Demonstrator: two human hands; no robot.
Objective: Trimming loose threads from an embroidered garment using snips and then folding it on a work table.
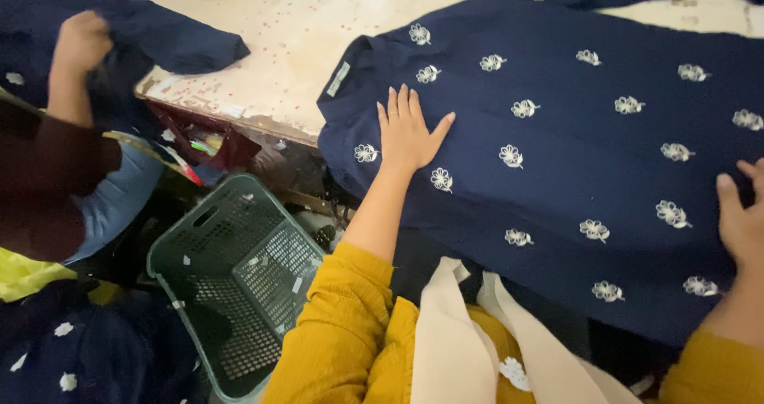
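Head view: the left hand [407,132] lies flat, grip fully spread and holding nothing, on a navy garment [573,157] spread over the counter [310,30]. The right hand [744,217] rests on its right edge, fingers loosely curled. A green basket [235,281] stands below-left.

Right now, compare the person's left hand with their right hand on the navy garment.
The left hand lies flat, fingers spread, near the collar of the navy garment; the right hand sits at the picture's right edge, fingers curled, partly cut off. The left hand shows whole; the right does not. Both touch the fabric and wear mustard sleeves.
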